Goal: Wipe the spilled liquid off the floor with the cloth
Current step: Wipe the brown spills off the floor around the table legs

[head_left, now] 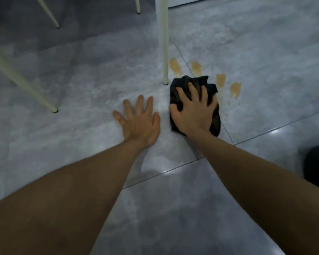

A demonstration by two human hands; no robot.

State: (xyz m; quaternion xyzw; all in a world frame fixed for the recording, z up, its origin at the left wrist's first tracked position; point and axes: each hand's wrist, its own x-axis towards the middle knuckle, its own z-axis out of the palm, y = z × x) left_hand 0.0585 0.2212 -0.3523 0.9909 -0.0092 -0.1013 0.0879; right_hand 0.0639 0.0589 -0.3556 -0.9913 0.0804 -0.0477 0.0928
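Note:
A crumpled black cloth (201,82) lies on the grey tiled floor (265,52), and my right hand (193,111) presses down on it with fingers spread over the fabric. Several tan patches of spilled liquid (235,89) sit on the tiles just beyond and to the right of the cloth, one of them (175,68) beside a table leg. My left hand (140,120) lies flat on the bare floor to the left of the cloth, fingers apart, holding nothing.
A white furniture leg (163,43) stands upright right beside the cloth's far left corner. Slanted cream legs (20,80) stand to the left, and others (48,12) farther back. A dark object (317,166) sits at the right edge.

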